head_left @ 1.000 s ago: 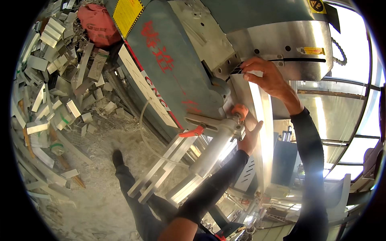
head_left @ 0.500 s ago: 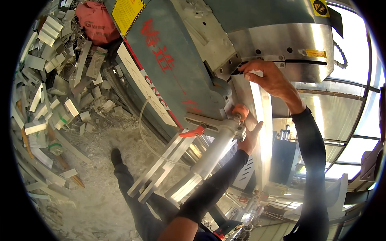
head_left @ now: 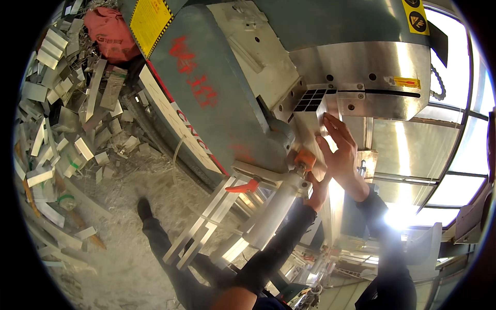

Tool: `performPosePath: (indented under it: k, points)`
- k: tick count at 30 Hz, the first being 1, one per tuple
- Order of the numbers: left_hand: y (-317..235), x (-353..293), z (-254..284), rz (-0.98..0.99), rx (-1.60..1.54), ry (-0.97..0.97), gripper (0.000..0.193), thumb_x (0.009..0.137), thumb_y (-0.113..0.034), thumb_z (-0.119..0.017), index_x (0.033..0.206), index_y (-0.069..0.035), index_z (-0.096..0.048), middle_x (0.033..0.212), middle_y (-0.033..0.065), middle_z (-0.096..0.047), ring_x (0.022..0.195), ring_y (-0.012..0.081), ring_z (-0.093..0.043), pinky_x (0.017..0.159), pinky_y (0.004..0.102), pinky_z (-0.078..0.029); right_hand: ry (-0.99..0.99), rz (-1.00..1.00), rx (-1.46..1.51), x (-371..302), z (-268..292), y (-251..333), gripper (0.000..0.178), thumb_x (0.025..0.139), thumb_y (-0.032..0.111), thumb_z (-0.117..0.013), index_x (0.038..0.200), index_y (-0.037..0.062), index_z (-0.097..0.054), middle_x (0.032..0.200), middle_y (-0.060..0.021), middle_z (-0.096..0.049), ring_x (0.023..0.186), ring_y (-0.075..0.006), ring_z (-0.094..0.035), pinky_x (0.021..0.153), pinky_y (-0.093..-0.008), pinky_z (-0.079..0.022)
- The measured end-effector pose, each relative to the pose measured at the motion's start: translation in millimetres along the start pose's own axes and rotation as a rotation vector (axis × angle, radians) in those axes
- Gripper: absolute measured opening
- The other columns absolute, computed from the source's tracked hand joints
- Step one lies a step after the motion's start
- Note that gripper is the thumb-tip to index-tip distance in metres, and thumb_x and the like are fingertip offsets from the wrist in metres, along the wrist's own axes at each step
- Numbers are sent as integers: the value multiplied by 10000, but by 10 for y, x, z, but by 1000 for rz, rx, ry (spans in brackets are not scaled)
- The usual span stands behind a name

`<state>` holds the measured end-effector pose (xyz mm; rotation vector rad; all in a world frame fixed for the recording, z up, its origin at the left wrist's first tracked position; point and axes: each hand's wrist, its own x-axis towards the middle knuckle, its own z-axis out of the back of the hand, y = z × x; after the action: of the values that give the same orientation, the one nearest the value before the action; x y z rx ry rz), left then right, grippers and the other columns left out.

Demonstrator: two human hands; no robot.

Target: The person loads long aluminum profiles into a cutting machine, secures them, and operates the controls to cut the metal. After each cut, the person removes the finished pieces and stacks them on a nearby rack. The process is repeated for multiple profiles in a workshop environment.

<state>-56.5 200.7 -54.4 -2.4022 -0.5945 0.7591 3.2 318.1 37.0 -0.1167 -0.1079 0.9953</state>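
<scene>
A stack of long hollow aluminium profiles (head_left: 310, 120) lies in the cutting machine, its square-celled end facing the steel guard. My right hand (head_left: 341, 157) rests along the stack's right side, fingers stretched and spread, not wrapped around it. Lower down, my left hand (head_left: 319, 192) is against the profiles beside the clamp cylinder (head_left: 274, 214), thumb and forefinger apart; its other fingers are partly hidden. An orange clamp pad (head_left: 305, 159) at the cylinder's tip sits close to the stack, just above my left hand.
The grey-green machine body (head_left: 206, 88) fills the upper middle, with a slotted steel guard (head_left: 382, 77) at its right. A red-handled lever (head_left: 243, 187) sits on the clamp bracket. Aluminium offcuts (head_left: 49, 139) and a red sack (head_left: 111, 36) are piled on the left floor.
My right hand has drawn back from the end of the stack, down along its side, uncovering the cells. My left hand has shifted slightly downward. The view has moved a little.
</scene>
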Motion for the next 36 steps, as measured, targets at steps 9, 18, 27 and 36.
performPosePath:
  k: [9, 18, 27, 36]
  points:
    - [-83, 186, 32, -48, -1, 25, 291, 847, -175, -656, 1000, 50, -553, 1019, 231, -575, 975, 390, -550, 806, 424, -422, 119, -18, 56, 150, 54, 73, 381, 778, 71, -677, 1135, -37, -601, 1195, -133, -547, 1064, -312, -561, 893, -374, -463]
    - [-344, -247, 249, 56, 188, 118, 711, 863, -304, -650, 1327, 93, -284, 1259, 276, -458, 1192, 337, -469, 987, 393, -366, 30, -13, 147, 5, 66, 0, 405, 827, 147, -637, 1202, 14, -561, 1261, -146, -513, 1092, -346, -536, 917, -395, -446]
    - [626, -2290, 777, -443, 719, 945, 479, 875, -130, -592, 1310, -14, -427, 1290, 138, -482, 1223, 238, -436, 1025, 374, -342, -624, -359, 693, -3129, 746, 509, 321, 801, 99, -691, 1105, 38, -609, 1127, -139, -591, 868, -308, -631, 789, -368, -501]
    - [1543, -3391, -733, -1085, 1500, 1628, 766, 710, -237, -762, 1362, -75, -395, 1388, 131, -410, 1319, 342, -343, 1076, 431, -320, -185, -1227, 1166, -8088, 560, 2192, 139, 851, 108, -621, 950, 17, -657, 892, -128, -639, 834, -302, -630, 712, -363, -506]
